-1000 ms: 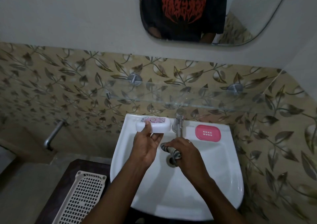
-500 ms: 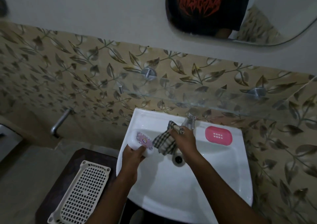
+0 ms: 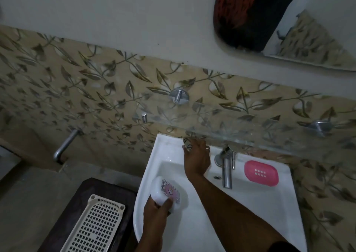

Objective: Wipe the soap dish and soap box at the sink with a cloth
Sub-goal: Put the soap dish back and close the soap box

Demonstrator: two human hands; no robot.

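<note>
Holding the white soap box (image 3: 169,194) lifted over the near-left of the sink (image 3: 260,203), left hand (image 3: 157,211) clasped around its near end. Pressing the checked cloth (image 3: 187,144) with the right hand (image 3: 196,159), fingers curled over it, onto the far-left ledge where a box could sit. Judging the work as midway at best: ledge being wiped, pink soap dish (image 3: 261,172) lying apart, right of the tap (image 3: 226,168), seemingly not yet reached. Showing a pink-purple printed pattern on the lid; no legible writing or brand.
</note>
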